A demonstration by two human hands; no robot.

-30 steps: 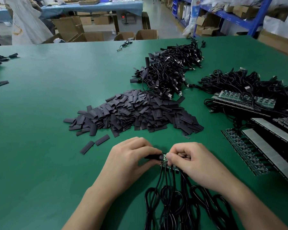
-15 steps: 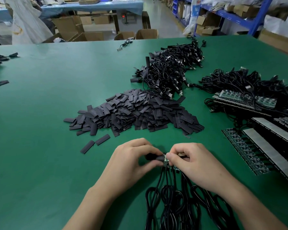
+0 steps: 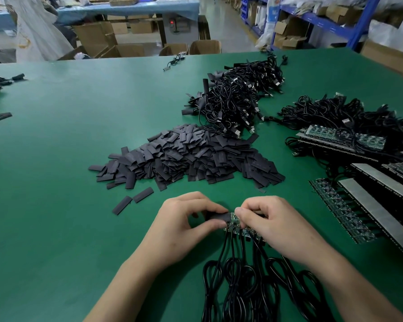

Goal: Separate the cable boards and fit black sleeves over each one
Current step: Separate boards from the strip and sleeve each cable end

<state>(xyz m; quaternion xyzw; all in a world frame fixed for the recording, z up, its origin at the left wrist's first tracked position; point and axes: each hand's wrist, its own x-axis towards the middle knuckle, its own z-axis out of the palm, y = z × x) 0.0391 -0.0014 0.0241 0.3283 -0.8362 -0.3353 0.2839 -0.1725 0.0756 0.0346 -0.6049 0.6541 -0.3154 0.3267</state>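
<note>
Looking down from the head cam: no legible print on the work itself. The only marking is a small red display (image 3: 172, 22) on a grey box at the far bench, digits too blurred to read.

Left hand (image 3: 179, 225): fingers curled, thumb & forefinger pinching a black sleeve (image 3: 216, 216) by its left end. The sleeve lies approx level, its right end meeting the end board of the board strip (image 3: 232, 223). Can't tell how far it is over the board, as fingertips hide the join. Right hand (image 3: 277, 226): also curled, thumb & forefinger tips pinching the strip's top edge just right of the sleeve, other fingers tucked under. Both hands sit low-ctr over the green table (image 3: 63, 163).

The strip is a short row of small green boards w/ tiny components, joined side by side. Each board has one of the black cables (image 3: 242, 305) running toward the camera into looped coils btwn the forearms.

Just beyond the hands is the sleeve pile (image 3: 184, 156): flat dark-grey pcs, loosely heaped, w/ two stray sleeves (image 3: 142, 195) at its front-left. Behind it is a cable heap (image 3: 240, 98) w/ USB plugs. On the right, more tangled cable lies over stacked board panels (image 3: 342, 137), and long panels (image 3: 344, 211) lie near the table's right edge.
</note>
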